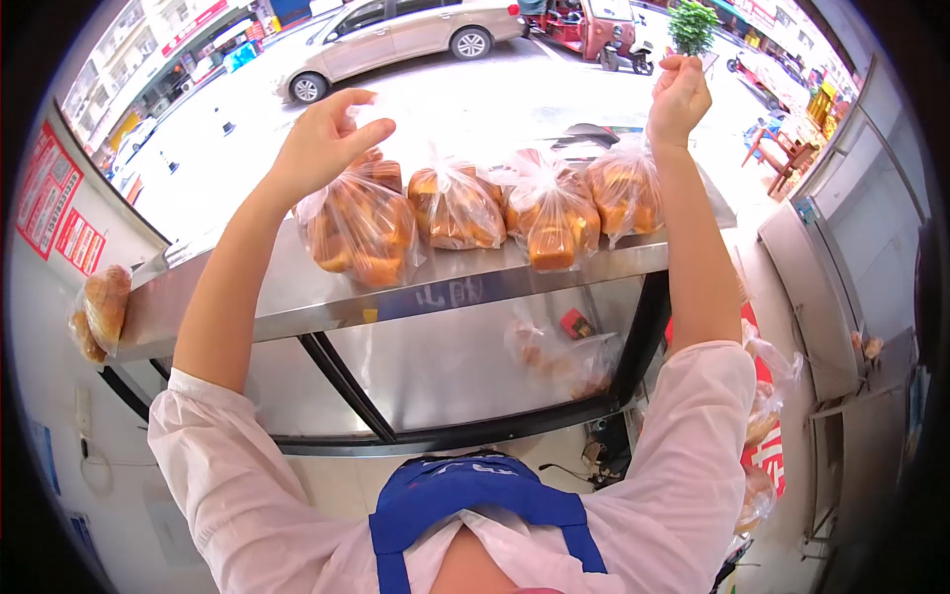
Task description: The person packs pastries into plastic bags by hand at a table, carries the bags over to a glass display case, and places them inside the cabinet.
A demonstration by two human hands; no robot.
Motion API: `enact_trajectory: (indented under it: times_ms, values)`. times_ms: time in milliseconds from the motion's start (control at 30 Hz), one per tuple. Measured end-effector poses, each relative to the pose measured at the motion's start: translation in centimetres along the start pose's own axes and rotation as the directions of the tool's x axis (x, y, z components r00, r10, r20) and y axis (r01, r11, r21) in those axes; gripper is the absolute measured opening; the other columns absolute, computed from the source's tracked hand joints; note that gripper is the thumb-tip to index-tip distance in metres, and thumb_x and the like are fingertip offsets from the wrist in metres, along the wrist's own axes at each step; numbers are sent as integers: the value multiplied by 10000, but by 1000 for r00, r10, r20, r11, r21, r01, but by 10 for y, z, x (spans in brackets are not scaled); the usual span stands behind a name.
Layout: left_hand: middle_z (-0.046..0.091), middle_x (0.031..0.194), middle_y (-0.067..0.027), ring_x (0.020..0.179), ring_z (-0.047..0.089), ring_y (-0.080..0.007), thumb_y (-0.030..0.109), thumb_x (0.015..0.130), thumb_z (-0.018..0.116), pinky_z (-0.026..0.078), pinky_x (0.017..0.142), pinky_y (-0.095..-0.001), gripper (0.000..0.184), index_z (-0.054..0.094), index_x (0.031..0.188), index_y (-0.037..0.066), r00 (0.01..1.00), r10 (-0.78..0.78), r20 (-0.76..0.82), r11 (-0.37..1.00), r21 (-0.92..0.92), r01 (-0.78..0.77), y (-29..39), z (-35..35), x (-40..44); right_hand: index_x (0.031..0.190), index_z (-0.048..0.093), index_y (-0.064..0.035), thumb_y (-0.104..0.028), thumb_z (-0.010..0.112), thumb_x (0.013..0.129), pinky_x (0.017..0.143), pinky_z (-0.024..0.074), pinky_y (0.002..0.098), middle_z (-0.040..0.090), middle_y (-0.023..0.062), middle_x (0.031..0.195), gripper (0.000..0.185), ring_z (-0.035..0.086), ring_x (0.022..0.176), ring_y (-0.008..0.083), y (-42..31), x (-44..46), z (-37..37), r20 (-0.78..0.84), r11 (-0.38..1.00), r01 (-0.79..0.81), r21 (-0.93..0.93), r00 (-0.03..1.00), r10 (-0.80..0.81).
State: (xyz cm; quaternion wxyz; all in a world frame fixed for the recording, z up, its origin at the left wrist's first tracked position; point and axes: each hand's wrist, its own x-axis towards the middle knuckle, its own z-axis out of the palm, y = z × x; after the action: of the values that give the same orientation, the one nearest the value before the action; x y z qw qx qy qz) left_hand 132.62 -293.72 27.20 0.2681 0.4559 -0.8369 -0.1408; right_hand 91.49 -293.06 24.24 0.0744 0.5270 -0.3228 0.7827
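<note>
- Fingers of the left hand [322, 144] — thumb apart, spread wide — are at 11 o'clock, by the top of the bread bag [361, 233] at 10 o'clock.
- Right hand [679, 107], between 1 and 2 o'clock: fingers curled narrow; holding anything — cannot tell.
- Three more bags [551, 218] line the metal surface [297, 285], 12 to 2 o'clock.

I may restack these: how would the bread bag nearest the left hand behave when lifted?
The bread bag would probably sag, being thin, crinkled plastic. Its bread pieces may shift, several sharing one bag, and could squash, looking soft.
</note>
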Motion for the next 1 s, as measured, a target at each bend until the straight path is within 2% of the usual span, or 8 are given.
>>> enact_trajectory:
  times_ms: [100, 267, 500, 567, 667, 900, 967, 1000]
  values:
    - [617, 977, -162, 849, 596, -222, 344, 814, 689, 480, 782, -345, 680, 420, 1366, 53, 963, 185, -195, 978, 131, -161, -14, 5, -27, 755, 616, -13, -168, 419, 937, 507, 344, 231, 491, -14, 600, 310, 436, 559, 64, 16, -19, -16, -45, 990, -108, -89, 993, 105]
    - [508, 1266, -191, 1154, 486, -351, 123, 721, 735, 376, 978, -434, 717, 416, 1351, 1, 786, 489, -378, 866, 319, -385, -23, 14, -118, 1020, 601, -9, -197, 546, 878, 776, 451, 368, 592, 130, 884, 242, 567, 830, 258, -36, -61, -35, 245, 834, 219, -506, 964, -105]
    - [573, 983, -100, 919, 542, -322, 89, 691, 680, 405, 871, -487, 298, 605, 979, 71, 736, 637, -227, 666, -319, -674, -86, 135, -284, 1174, 510, -1, -165, 653, 810, 881, 433, 397, 559, 157, 1074, 424, 543, 999, 297, -185, -239, -62, 103, 492, 172, -854, 981, -163]
    - [607, 943, -103, 873, 565, -307, 33, 669, 687, 428, 862, -431, 275, 639, 939, 50, 775, 626, -90, 609, -565, -557, -97, 173, -321, 1062, 547, -21, -133, 665, 746, 810, 447, 417, 557, 161, 1005, 356, 544, 941, 332, -237, -344, -58, 63, 480, -22, -877, 985, 160]
    - [615, 964, -83, 866, 573, -279, 25, 667, 702, 437, 838, -409, 307, 644, 966, 63, 656, 754, 40, 485, -708, -514, -108, 180, -359, 1045, 584, -82, -231, 637, 757, 786, 458, 457, 544, 156, 1033, 329, 543, 970, 337, -318, -524, -47, 61, 254, -208, -945, 649, 759]
    - [646, 993, -105, 924, 610, -267, 175, 719, 715, 454, 809, -393, 316, 663, 1022, 100, -226, 818, 529, 184, -613, -769, -59, 228, -374, 1049, 645, -127, -329, 635, 771, 838, 488, 424, 648, 113, 1000, 344, 607, 986, 299, -588, -722, -64, -763, -658, -461, -595, 66, 643]
    - [639, 991, -120, 925, 614, -267, 269, 724, 720, 455, 788, -405, 401, 625, 1072, 94, -281, 142, 949, 25, -288, -957, -24, 247, -392, 1049, 656, -126, -325, 636, 772, 817, 501, 416, 656, 121, 995, 342, 622, 956, 306, -646, -753, -62, -898, -772, -481, -415, 80, 432]
    - [636, 1006, -138, 949, 619, -268, 337, 733, 709, 459, 800, -409, 489, 573, 1130, 87, -330, 211, 920, -130, -308, -942, -1, 250, -411, 1049, 656, -126, -325, 636, 772, 817, 501, 416, 656, 121, 995, 342, 622, 956, 306, -666, -765, -59, -923, -781, -514, -355, 62, 379]
